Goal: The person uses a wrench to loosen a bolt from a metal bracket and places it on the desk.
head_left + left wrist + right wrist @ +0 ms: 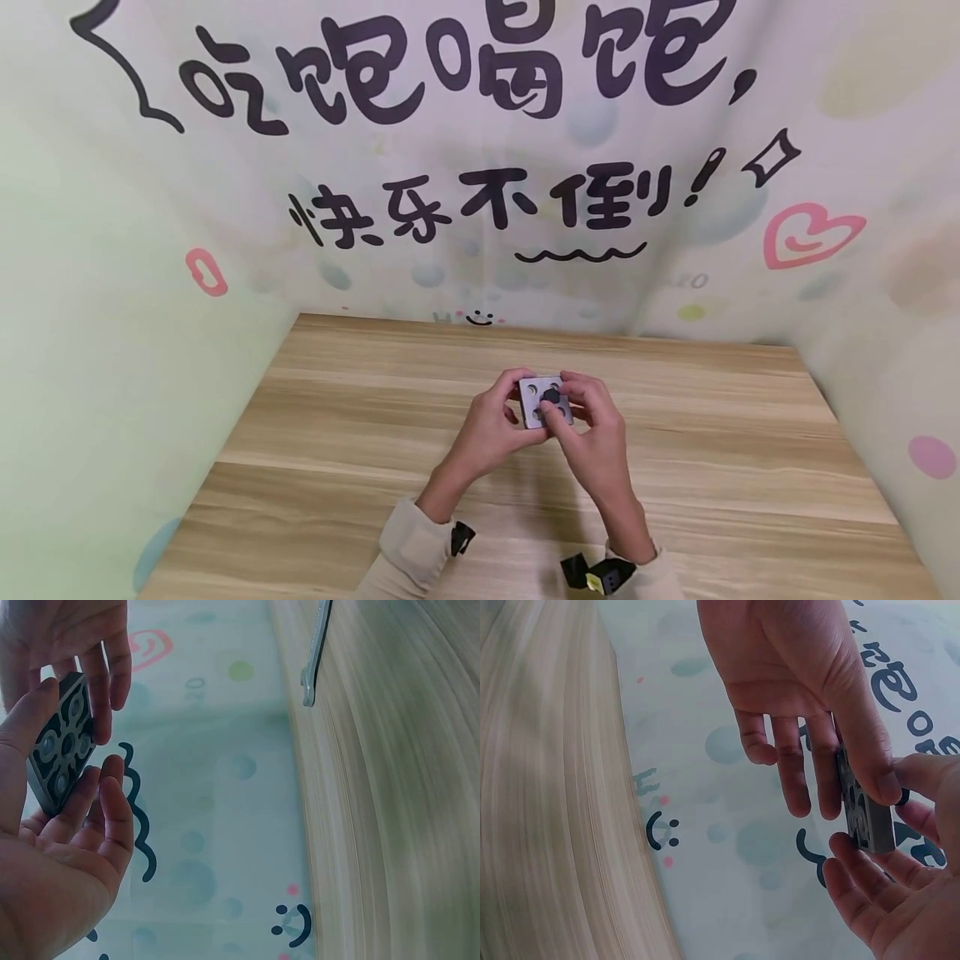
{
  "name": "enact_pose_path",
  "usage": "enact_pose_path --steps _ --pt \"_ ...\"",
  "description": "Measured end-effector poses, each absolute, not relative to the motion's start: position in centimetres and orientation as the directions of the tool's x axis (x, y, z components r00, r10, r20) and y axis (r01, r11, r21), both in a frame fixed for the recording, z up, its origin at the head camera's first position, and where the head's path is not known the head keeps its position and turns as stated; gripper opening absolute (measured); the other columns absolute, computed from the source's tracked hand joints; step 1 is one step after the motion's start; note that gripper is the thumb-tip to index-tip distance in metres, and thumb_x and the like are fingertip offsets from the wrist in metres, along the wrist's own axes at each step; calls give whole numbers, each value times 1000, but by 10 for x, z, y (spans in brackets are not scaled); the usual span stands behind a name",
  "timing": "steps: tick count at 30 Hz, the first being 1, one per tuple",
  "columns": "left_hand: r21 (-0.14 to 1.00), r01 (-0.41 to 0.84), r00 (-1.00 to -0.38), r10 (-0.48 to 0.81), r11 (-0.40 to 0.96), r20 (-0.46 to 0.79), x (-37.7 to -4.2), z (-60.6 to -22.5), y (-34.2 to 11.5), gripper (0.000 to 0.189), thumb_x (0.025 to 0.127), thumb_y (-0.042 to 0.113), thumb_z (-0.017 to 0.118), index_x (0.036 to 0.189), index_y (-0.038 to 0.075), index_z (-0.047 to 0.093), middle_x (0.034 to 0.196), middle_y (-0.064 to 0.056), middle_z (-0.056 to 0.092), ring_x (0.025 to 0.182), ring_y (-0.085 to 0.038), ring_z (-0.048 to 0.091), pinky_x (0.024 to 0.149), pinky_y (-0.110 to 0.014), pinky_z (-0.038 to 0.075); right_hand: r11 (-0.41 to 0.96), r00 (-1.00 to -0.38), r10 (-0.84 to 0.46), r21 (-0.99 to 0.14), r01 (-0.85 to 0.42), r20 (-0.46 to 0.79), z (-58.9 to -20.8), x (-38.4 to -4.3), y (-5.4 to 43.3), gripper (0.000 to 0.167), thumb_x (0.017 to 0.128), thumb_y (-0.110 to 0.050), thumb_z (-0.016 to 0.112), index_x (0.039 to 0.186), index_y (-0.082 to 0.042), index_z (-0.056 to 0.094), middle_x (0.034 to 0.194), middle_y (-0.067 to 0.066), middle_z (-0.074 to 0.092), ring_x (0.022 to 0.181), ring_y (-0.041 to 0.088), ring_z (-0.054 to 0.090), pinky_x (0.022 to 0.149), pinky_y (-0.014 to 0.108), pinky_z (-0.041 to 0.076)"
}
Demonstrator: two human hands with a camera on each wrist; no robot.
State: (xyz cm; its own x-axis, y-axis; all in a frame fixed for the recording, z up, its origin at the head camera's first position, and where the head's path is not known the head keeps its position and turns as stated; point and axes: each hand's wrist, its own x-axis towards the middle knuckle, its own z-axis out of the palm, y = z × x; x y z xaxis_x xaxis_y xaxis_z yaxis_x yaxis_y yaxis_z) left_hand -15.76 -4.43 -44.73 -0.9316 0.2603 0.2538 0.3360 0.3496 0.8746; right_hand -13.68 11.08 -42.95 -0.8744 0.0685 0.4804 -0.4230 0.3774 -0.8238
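Note:
A small square grey metal plate (pixel 531 408) with several round holes is raised above the table between both hands. My left hand (pixel 487 425) grips it by its left side, the thumb along the near edge and fingers behind. At the middle of the front face sits a black bolt (pixel 551 396), its head pinched between the thumb and index finger of my right hand (pixel 600 433). In the left wrist view the plate's underside (pixel 67 742) shows dark recesses and round bosses. The right wrist view shows the left thumb (pixel 881 776) lying along the plate's edge.
The wood-grain table (pixel 337 433) is bordered by printed fabric walls (pixel 480 283) at the back and sides. A slim metal wrench (pixel 313 671) shows at the top of the left wrist view. Black straps hang at both wrists.

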Motion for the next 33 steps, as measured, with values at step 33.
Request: enact_pose_path --steps 33 --pt "875 330 -933 261 354 246 -156 -447 -47 66 76 18 87 132 14 51 112 -3 65 86 -18 58 68 -21 50 361 -898 57 -848 -389 437 -407 -125 105 23 81 9 75 99 6 62 119 23 63 98 28 66 80 33 56"
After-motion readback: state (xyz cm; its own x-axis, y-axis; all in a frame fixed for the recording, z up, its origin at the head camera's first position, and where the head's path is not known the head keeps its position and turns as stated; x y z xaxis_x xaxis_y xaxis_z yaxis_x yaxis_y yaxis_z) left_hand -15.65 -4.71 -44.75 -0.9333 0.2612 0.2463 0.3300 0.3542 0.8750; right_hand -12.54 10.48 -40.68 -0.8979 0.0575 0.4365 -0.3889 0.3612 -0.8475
